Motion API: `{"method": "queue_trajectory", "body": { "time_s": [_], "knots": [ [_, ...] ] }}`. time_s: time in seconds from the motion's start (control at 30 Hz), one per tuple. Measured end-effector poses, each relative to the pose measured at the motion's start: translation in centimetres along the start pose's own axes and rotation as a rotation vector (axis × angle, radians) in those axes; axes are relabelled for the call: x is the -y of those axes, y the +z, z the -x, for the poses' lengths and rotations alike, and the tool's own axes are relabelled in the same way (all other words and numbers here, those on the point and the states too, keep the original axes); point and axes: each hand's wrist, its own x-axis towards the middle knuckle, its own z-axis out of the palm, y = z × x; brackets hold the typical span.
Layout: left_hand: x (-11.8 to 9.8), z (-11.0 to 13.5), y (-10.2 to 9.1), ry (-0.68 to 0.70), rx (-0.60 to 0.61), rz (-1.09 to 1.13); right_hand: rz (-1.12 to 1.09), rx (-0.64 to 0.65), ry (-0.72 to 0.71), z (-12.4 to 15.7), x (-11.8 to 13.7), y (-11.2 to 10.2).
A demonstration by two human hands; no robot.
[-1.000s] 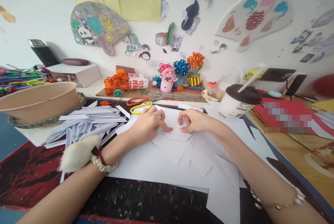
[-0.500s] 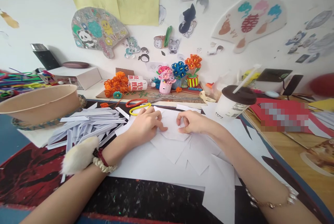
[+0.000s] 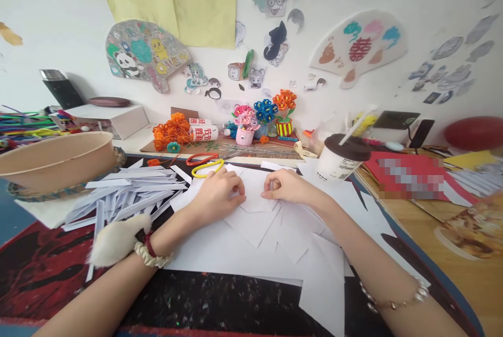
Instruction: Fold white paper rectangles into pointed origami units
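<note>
A small piece of white paper (image 3: 256,198) lies between my two hands over a spread of overlapping white sheets (image 3: 220,248). My left hand (image 3: 218,195) is closed at its left edge, thumb and fingertips pressed together on the paper. At the right edge my right hand (image 3: 288,187) pinches it between thumb and curled forefinger. Yellow-handled scissors (image 3: 207,168) lie just behind my left hand. Left of that hand is a loose pile of folded white paper strips (image 3: 129,190).
A lidded drink cup with a straw (image 3: 341,158) stands behind my right arm. At the left is a beige oval basin (image 3: 58,159). Pots of pipe-cleaner flowers (image 3: 245,122) line the back, near orange flowers (image 3: 171,130). Red packets (image 3: 416,174) lie at the right.
The view has shifted slightly. My left fingers have drawn in from pointing across the paper to a pinch at its edge; my right hand has closed its thumb and forefinger more tightly.
</note>
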Motion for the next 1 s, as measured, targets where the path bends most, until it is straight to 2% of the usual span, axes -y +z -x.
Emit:
{"method": "queue_trajectory", "body": {
  "time_s": [0.07, 0.17, 0.23, 0.3, 0.33, 0.37, 0.43, 0.5, 0.53, 0.67, 0.83, 0.9, 1.0],
  "knots": [
    [0.1, 0.0, 0.1, -0.041, 0.018, 0.086, -0.040, -0.065, -0.011, -0.1, 0.0, 0.1],
    [0.1, 0.0, -0.2, -0.141, 0.030, 0.284, -0.106, -0.269, -0.015, -0.4, 0.1, -0.1],
    [-0.1, 0.1, -0.8, -0.216, -0.018, 0.439, -0.189, -0.437, -0.017, -0.5, 0.4, -0.4],
    [-0.5, 0.3, -1.3, -0.284, -0.090, 0.631, -0.382, -0.532, -0.043, -0.2, 1.1, -0.7],
    [-0.9, 0.4, -1.6, -0.311, -0.119, 0.739, -0.522, -0.523, -0.072, 0.1, 1.5, -0.7],
    [-1.2, 0.5, -1.8, -0.332, -0.131, 0.839, -0.639, -0.438, -0.106, 0.3, 2.0, -0.6],
    [-2.0, 0.7, -2.1, -0.349, -0.148, 1.004, -0.735, -0.147, -0.191, 0.9, 2.8, 0.0],
    [-2.7, 0.8, -2.2, -0.350, -0.163, 1.099, -0.710, 0.039, -0.276, 1.1, 3.5, 1.0],
    [-2.9, 0.9, -2.1, -0.352, -0.165, 1.125, -0.706, 0.056, -0.294, 1.2, 3.7, 1.4],
    [-3.2, 0.9, -1.7, -0.327, -0.133, 1.151, -0.704, -0.028, -0.296, 1.0, 4.0, 2.3],
    [-2.4, 0.9, -1.4, -0.382, -0.051, 1.019, -0.624, -0.075, -0.269, 1.1, 3.5, 1.5],
    [-1.8, 0.8, -1.6, -0.405, -0.081, 0.936, -0.586, -0.030, -0.246, 1.1, 3.1, 1.0],
    [-1.0, 0.8, -2.3, -0.391, -0.199, 0.828, -0.518, 0.076, -0.214, 1.2, 2.4, 0.2]
  ]
}}
